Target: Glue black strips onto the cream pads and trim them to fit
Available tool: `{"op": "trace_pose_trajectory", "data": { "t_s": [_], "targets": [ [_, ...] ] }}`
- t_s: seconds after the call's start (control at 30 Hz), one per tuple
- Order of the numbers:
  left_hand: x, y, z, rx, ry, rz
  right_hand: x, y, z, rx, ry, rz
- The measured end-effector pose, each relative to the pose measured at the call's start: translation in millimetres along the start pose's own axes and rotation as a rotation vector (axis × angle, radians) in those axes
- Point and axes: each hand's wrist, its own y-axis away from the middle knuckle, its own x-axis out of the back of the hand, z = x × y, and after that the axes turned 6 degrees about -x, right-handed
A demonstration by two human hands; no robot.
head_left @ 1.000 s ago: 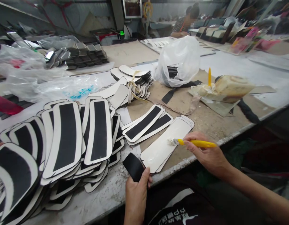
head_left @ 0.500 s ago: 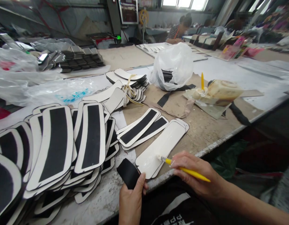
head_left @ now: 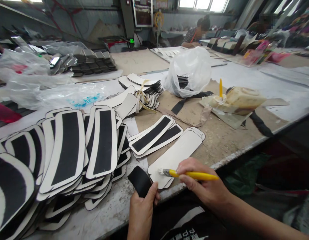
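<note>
My right hand [head_left: 201,178] is closed round a yellow-handled brush [head_left: 192,174]. Its bristles, coated in something white, touch the near end of a white curved panel [head_left: 176,151]. That panel lies on others of the same shape at the table's near edge. In my left hand [head_left: 143,203] is a black strip [head_left: 139,180], gripped between thumb and fingers, with the thumb tip by the panel's near corner. Just beyond lie a few white panels with black strips on them [head_left: 154,133].
Overlapping panels with black centres [head_left: 101,143] fill the left side. Behind them stands a tied bundle of panels [head_left: 126,103], beside a plastic bag [head_left: 189,70] of black pieces. A stained glue container [head_left: 244,98] sits at right. Another person [head_left: 194,33] works far back.
The brush has moved left and towards me along the white panel, its handle now lying flatter. My left hand keeps the black strip. The whole view has shifted slightly.
</note>
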Motion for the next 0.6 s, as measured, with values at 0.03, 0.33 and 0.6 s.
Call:
{"op": "trace_pose_trajectory", "data": {
  "t_s": [0.03, 0.33, 0.6],
  "targets": [
    [-0.2, -0.1, 0.0, -0.001, 0.001, 0.011, -0.4, -4.3, 2.4, -0.045, -0.025, 0.032],
    [-1.8, -2.1, -3.6, 0.041, 0.057, 0.022, 60.7, -14.2, 47.0, 0.042, 0.444, 0.308],
    [15.3, 7.8, 3.9, -0.05, 0.019, 0.088, 66.6, -10.8, 2.5, 0.075, 0.456, 0.223]
  ]
}}
